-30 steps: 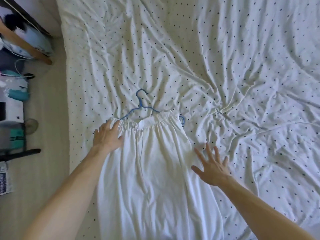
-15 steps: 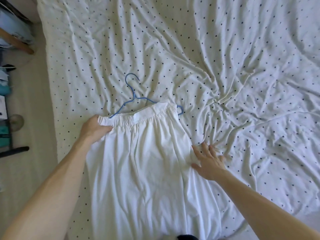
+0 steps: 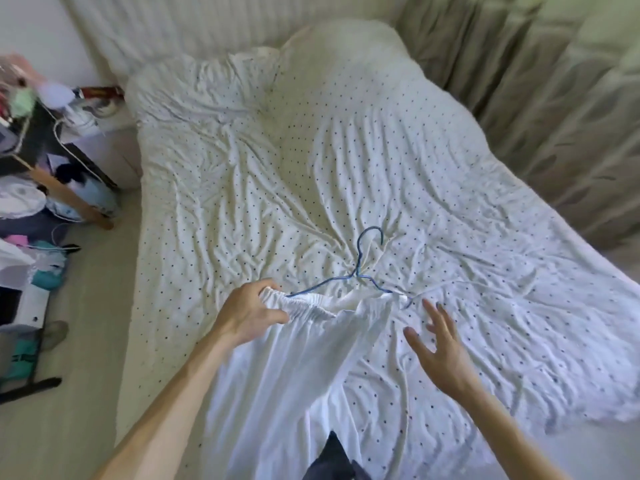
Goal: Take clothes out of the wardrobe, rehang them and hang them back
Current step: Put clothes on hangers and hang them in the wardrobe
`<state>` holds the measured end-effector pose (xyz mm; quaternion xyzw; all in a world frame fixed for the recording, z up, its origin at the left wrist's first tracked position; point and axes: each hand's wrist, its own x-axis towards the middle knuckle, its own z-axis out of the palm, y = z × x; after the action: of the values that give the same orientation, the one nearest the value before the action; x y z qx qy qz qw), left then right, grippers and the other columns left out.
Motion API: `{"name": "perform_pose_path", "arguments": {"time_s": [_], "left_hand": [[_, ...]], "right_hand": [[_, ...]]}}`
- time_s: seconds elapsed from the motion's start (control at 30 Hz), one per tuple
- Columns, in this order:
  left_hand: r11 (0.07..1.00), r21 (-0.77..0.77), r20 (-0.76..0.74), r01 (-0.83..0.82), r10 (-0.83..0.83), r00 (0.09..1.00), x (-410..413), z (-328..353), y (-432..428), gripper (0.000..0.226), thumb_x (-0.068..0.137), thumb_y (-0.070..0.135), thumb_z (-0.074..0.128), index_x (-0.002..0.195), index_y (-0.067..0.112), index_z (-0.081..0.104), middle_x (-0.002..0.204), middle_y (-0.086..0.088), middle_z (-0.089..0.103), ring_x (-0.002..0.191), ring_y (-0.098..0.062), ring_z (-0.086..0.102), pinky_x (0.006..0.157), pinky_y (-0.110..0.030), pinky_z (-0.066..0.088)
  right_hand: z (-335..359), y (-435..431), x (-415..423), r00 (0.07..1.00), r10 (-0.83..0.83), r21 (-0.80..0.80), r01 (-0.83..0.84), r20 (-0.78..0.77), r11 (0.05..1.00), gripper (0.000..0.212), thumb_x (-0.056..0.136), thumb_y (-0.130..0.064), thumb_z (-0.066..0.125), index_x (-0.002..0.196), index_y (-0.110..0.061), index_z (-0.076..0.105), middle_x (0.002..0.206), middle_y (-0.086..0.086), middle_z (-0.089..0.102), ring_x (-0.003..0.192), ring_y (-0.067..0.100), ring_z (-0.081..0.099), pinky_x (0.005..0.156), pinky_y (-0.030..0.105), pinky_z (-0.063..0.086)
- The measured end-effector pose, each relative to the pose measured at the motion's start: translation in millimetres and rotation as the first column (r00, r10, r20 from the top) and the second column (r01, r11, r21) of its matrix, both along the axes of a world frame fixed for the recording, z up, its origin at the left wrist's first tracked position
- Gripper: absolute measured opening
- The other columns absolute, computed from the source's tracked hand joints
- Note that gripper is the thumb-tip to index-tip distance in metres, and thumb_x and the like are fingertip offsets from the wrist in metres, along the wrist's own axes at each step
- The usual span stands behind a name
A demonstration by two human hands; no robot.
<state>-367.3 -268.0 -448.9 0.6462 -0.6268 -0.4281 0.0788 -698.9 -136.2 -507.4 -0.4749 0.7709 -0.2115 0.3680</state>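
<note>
A white skirt point(image 3: 301, 368) with a gathered elastic waistband lies on the dotted bedsheet point(image 3: 433, 209), its waist on a blue wire hanger point(image 3: 360, 268) whose hook points away from me. My left hand point(image 3: 247, 311) grips the left end of the waistband and lifts it off the bed. My right hand point(image 3: 438, 351) hovers with fingers spread just right of the skirt, below the hanger's right tip, holding nothing.
A cluttered desk and piles of clothes point(image 3: 31, 209) stand along the left of the bed. Beige curtains point(image 3: 554, 98) hang at the right. A pillow point(image 3: 343, 46) lies at the bed's head. A strip of floor point(image 3: 79, 393) runs left of the mattress.
The view has tilted up, showing the whole bed. My left hand has closed on the waistband and raised it. My right hand has lifted off the skirt's edge and spread open.
</note>
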Motion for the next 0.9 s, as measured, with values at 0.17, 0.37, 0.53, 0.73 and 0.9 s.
{"name": "perform_pose_path", "arguments": {"time_s": [0.17, 0.37, 0.53, 0.73, 0.9], "left_hand": [[0.979, -0.073, -0.177, 0.188, -0.198, 0.964, -130.3, 77.0, 56.8, 0.038, 0.05, 0.042, 0.083, 0.077, 0.033, 0.058, 0.084, 0.0, 0.063, 0.081, -0.021, 0.058, 0.068, -0.029, 0.037], [0.809, -0.156, -0.206, 0.566, -0.587, 0.783, -329.6, 136.6, 113.8, 0.033, 0.062, 0.028, 0.091, 0.075, 0.032, 0.06, 0.067, 0.014, 0.059, 0.061, 0.003, 0.052, 0.061, -0.017, 0.04], [0.548, -0.13, -0.165, 0.826, -0.834, 0.527, -490.1, 159.5, 177.0, 0.04, 0.062, 0.053, 0.075, 0.097, 0.035, 0.066, 0.095, 0.008, 0.065, 0.086, -0.006, 0.061, 0.074, -0.02, 0.044], [0.071, -0.119, -0.243, 0.99, -0.969, 0.04, -631.0, 193.0, 278.5, 0.016, 0.096, 0.045, 0.06, 0.107, 0.046, 0.071, 0.1, 0.019, 0.067, 0.087, 0.006, 0.057, 0.076, -0.011, 0.04], [-0.143, -0.088, -0.268, 0.986, -0.95, -0.162, -692.7, 174.0, 340.5, 0.017, 0.095, 0.047, 0.061, 0.087, 0.038, 0.073, 0.074, 0.023, 0.062, 0.064, 0.008, 0.051, 0.053, -0.005, 0.035]], "right_hand": [[73.2, 64.8, -115.9, 0.979, -0.071, -0.168, 0.039, -0.19, 0.985, 0.022, 0.1, -0.042, 0.054, 0.121, -0.049, 0.051, 0.129, -0.004, 0.061, 0.104, 0.022, 0.064, 0.076, 0.035, 0.048], [123.2, 220.6, -259.4, 0.781, -0.438, -0.423, 0.248, -0.445, 0.872, 0.008, 0.096, -0.033, 0.057, 0.097, -0.032, 0.05, 0.086, -0.007, 0.064, 0.076, 0.028, 0.061, 0.06, 0.03, 0.039], [145.0, 348.9, -331.3, 0.612, -0.615, -0.465, 0.41, -0.497, 0.784, 0.009, 0.099, -0.04, 0.046, 0.095, -0.033, 0.05, 0.085, -0.009, 0.063, 0.069, 0.023, 0.058, 0.056, 0.031, 0.042], [154.4, 478.2, -361.0, 0.339, -0.887, -0.531, 0.711, -0.315, 0.46, 0.026, 0.1, -0.051, 0.042, 0.106, -0.033, 0.06, 0.096, -0.009, 0.064, 0.087, 0.023, 0.06, 0.074, 0.041, 0.049], [149.2, 535.3, -350.7, 0.116, -0.959, -0.501, 0.833, -0.258, 0.236, 0.019, 0.102, -0.042, 0.05, 0.111, -0.032, 0.063, 0.104, -0.008, 0.063, 0.097, 0.021, 0.061, 0.082, 0.04, 0.049]]}}
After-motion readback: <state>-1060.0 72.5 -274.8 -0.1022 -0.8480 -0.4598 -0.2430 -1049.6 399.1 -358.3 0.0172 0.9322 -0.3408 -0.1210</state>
